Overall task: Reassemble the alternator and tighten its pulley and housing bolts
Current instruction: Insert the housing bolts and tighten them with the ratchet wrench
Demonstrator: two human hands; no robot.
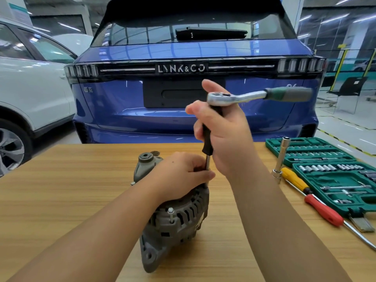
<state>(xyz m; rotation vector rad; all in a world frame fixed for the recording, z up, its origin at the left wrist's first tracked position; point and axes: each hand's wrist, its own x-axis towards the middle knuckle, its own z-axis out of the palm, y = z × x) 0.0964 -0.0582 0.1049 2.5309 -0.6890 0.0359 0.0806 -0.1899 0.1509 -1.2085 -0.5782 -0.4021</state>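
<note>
**Bolts going in, more still to do**

Wooden table (61, 180) holds my work, in a garage. I think I am about halfway. The alternator (175, 218) looks put together again, lying on its side under my left hand (181, 174). One bolt (171, 213) nearest me, below that hand, sticks up, so it likely needs tightening. I cannot tell about the pulley.

My left hand rests on the alternator, fingers curled round the thin metal shaft of the driver (207, 143), holding it steady. Just above it, my right hand (223, 135) wraps round the black handle. A ratchet (254, 96) sits on top, its handle pointing right.

Farther right lies a green socket case (329, 176). Beyond my hands stands a blue car (142, 102).
</note>
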